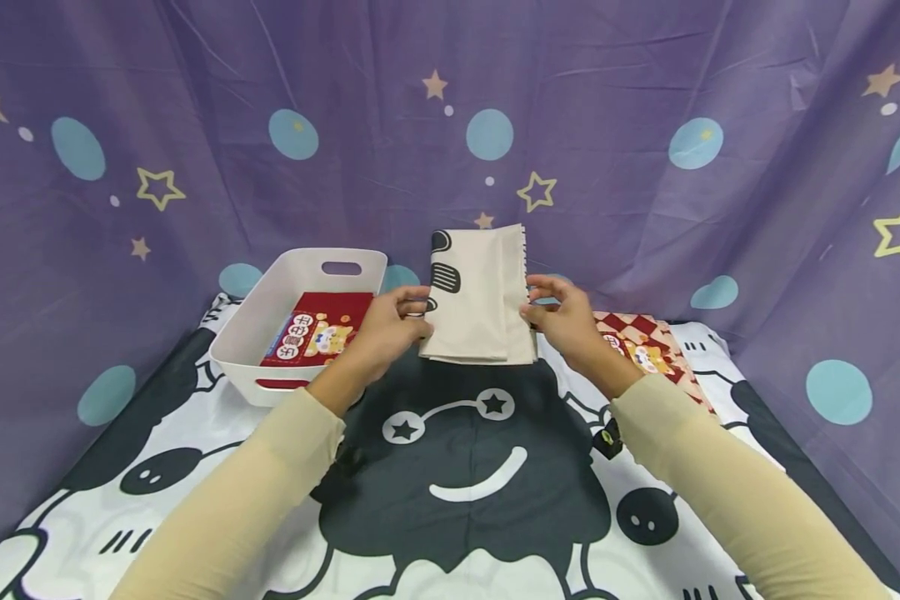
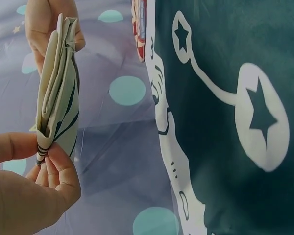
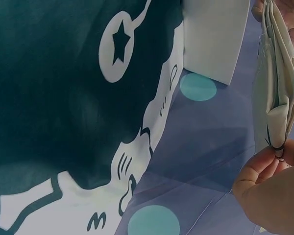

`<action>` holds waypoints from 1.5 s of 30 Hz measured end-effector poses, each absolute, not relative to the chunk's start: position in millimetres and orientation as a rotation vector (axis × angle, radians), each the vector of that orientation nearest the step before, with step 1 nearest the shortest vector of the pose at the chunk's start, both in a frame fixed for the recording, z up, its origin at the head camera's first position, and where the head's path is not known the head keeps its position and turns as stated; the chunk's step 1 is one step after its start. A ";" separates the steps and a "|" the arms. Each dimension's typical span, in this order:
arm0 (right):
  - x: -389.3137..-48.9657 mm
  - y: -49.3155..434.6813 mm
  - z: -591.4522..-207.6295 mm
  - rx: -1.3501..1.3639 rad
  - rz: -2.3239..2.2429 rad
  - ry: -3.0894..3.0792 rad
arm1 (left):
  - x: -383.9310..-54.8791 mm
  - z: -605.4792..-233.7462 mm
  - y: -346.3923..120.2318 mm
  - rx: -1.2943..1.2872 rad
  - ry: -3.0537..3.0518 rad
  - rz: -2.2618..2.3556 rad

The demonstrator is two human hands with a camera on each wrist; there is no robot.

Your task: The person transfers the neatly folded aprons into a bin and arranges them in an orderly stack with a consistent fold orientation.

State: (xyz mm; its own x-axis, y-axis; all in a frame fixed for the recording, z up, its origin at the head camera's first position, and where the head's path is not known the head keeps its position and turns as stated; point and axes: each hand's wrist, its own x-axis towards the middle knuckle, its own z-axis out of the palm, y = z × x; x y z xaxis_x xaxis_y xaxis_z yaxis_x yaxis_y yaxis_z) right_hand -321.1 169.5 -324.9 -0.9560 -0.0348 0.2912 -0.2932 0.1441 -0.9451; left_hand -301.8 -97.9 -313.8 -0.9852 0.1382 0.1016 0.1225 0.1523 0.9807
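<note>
A folded cream cloth (image 1: 476,300) with black printed shapes and a dark stitched edge is held upright above the table. My left hand (image 1: 390,327) pinches its left edge between thumb and fingers. On the opposite edge, my right hand (image 1: 566,321) has the same kind of pinch. Several stacked layers of the cloth (image 2: 59,93) show edge-on in the left wrist view, gathered at the left fingertips. The right wrist view also shows the layered cloth (image 3: 279,83) between the right thumb and fingers.
A white plastic basket (image 1: 232,333) with a red printed packet (image 1: 330,329) inside stands at the left. Behind my right forearm lies a red checkered packet (image 1: 652,354), partly hidden. A cartoon-print cloth (image 1: 465,525) covers the table; a purple curtain (image 1: 390,167) hangs behind.
</note>
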 end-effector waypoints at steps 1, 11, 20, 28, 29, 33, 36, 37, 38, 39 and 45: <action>-321.3 167.6 -324.5 0.325 1.918 -2.205 | -301.7 -313.1 -99.7 0.269 2.376 2.019; -323.4 148.9 -323.0 0.338 1.949 -2.205 | -299.7 -307.5 -120.6 0.266 2.407 1.995; -322.6 133.0 -323.0 0.311 1.996 -2.170 | -299.7 -308.4 -135.3 0.258 2.412 2.012; -326.4 120.4 -327.3 0.308 2.074 -2.107 | -297.6 -304.9 -148.7 0.266 2.463 1.980; -327.0 118.8 -327.5 0.313 2.075 -2.102 | -297.2 -304.0 -150.5 0.264 2.468 1.977; -329.4 111.3 -327.8 0.318 2.086 -2.096 | -296.8 -302.6 -158.1 0.255 2.493 1.970; -330.4 104.9 -329.0 0.298 2.105 -2.082 | -297.5 -303.6 -164.3 0.238 2.504 1.968; -330.8 102.8 -329.7 0.293 2.113 -2.073 | -298.0 -304.0 -166.5 0.236 2.506 1.970; -331.0 100.5 -330.3 0.286 2.120 -2.066 | -298.3 -304.3 -168.8 0.229 2.509 1.970; -331.4 98.1 -330.7 0.283 2.135 -2.050 | -298.8 -304.5 -171.2 0.220 2.514 1.970; -332.8 82.9 -329.6 0.307 2.205 -1.981 | -298.6 -303.3 -183.7 0.189 2.508 1.988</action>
State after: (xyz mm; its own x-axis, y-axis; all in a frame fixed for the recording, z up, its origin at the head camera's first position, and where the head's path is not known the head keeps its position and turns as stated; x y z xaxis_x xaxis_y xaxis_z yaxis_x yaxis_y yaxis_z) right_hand -332.8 82.9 -329.6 -0.9659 -0.0175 0.2583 -0.2550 -0.1092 -0.9608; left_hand -298.6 -183.7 -303.3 -0.9910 0.0523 0.1235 0.1322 0.2250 0.9654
